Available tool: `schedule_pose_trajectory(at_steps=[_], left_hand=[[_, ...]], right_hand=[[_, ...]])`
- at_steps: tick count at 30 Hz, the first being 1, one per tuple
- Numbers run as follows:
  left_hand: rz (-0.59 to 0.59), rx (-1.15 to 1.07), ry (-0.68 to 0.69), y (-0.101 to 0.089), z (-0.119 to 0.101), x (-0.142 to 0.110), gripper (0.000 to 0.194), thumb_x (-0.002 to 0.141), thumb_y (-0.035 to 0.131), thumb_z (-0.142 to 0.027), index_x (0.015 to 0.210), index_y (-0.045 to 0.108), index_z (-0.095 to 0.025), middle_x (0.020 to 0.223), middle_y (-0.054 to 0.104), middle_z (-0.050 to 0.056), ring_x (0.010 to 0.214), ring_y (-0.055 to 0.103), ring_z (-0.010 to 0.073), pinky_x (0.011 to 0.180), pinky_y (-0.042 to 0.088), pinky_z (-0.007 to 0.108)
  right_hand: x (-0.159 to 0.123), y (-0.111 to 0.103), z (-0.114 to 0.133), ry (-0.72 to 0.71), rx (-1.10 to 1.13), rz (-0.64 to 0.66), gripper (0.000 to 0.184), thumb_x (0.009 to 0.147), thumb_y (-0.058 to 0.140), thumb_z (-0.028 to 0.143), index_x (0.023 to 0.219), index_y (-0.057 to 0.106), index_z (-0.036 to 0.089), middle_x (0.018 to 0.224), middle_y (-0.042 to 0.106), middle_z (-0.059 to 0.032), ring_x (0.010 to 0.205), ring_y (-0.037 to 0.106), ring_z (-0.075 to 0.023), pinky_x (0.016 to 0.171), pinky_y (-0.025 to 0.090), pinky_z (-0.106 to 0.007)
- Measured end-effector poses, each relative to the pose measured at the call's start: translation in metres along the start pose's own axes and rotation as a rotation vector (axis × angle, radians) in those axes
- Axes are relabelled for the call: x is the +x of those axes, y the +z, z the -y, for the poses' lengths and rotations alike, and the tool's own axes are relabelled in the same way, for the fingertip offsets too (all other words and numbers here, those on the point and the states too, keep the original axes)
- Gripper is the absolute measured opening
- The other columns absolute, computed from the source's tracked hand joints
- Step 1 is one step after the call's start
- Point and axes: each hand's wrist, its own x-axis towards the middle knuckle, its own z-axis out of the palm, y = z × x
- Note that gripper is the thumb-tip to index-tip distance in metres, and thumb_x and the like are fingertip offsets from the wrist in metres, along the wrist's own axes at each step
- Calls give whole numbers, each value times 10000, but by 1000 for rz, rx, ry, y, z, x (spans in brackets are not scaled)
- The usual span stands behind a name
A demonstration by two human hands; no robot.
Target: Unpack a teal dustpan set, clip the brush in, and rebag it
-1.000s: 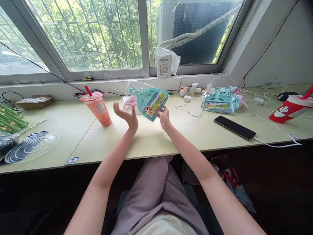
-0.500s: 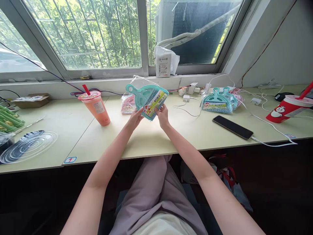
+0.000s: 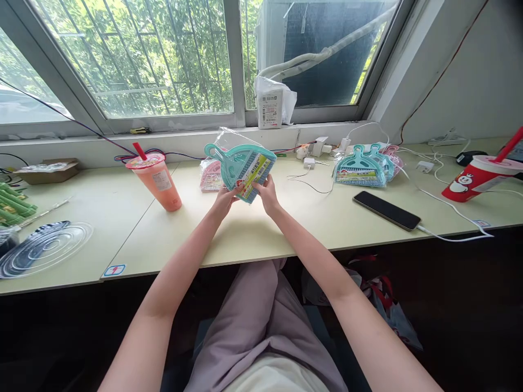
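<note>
A teal mini dustpan and brush set (image 3: 235, 164) in a clear plastic wrapper is held up above the table, tilted, its yellow label facing me. My left hand (image 3: 226, 201) is closed on its lower left edge, and my right hand (image 3: 267, 195) grips the lower right side. Behind it on the table lies a pink wrapped dustpan set (image 3: 211, 175), partly hidden. More teal wrapped dustpan sets (image 3: 362, 167) lie to the right, with a pink one (image 3: 394, 160) beside them.
An orange drink cup (image 3: 160, 182) stands left of my hands; a red cup (image 3: 476, 178) stands far right. A black phone (image 3: 386, 210) on a white cable lies near the front edge. Chargers (image 3: 309, 163) sit by the wall. Coiled clear tubing (image 3: 53, 247) lies left.
The head view has shifted slightly. Both hands still hold the teal dustpan set, which sits a little further left and slightly lower in the picture.
</note>
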Motion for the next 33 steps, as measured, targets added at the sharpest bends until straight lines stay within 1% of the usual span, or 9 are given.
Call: schedule_pose_trajectory(at_steps=[3,7,16,21,23,26,28,30,33], left_hand=[[-1,32,-3,-1,2,0,690,552,946,-403,1130,641,-182,1192,729,114,1088,699,309,882,598,431],[93,89,-16,1,2,-2,677,573,936,-407,1144,657,-173,1194,730,126,1078,698,310,848,590,401],[132,141,-47,11,-4,-13,850,571,936,-415,1318,585,-211,1196,730,136,1091,696,337,843,586,426],[195,44,-62,17,-2,-17,753,703,864,-470,1352,581,-213,1301,688,147,1178,666,337,872,592,416],[268,7,-105,20,-1,-19,696,768,805,-523,1357,597,-218,1387,639,154,1210,651,349,860,598,412],[445,24,-219,22,5,-21,652,816,757,-565,1375,608,-267,1531,520,133,1242,634,371,870,597,436],[561,63,-295,21,10,-20,646,820,766,-555,1388,607,-293,1557,491,126,1301,594,378,916,580,454],[618,80,-317,18,13,-18,674,801,790,-544,1396,607,-286,1532,516,147,1357,543,386,961,557,473],[513,29,-170,16,11,-13,725,762,827,-518,1403,600,-266,1511,539,155,1386,514,378,1023,522,471]], right_hand=[[2,-2,3,26,62,-63,313,757,705,223,1017,535,256,1091,693,-6,1026,664,-191,899,581,-340],[6,-9,11,24,156,-183,220,818,617,235,1031,564,247,1069,701,-7,995,666,-173,837,575,-296],[13,-16,8,-4,131,-266,282,755,730,242,1009,610,216,1069,728,-26,961,683,-177,871,571,-315],[11,-12,11,-51,144,-267,270,759,739,250,997,619,207,1034,743,-44,965,697,-196,881,585,-349],[8,-10,12,-87,163,-269,271,771,734,264,1010,620,207,1037,745,-45,957,700,-192,876,588,-348],[5,-8,13,-125,193,-313,261,789,713,274,1022,617,204,1040,744,-43,923,695,-172,866,582,-332],[3,-8,13,-136,198,-326,245,792,703,269,1011,618,199,1027,745,-41,916,690,-162,878,574,-323],[2,-7,13,-141,188,-305,242,792,702,272,1008,624,196,1022,745,-42,933,688,-162,893,567,-322],[2,-7,13,-113,208,-280,257,797,700,285,1029,633,197,1031,743,-48,963,689,-176,891,572,-336]])
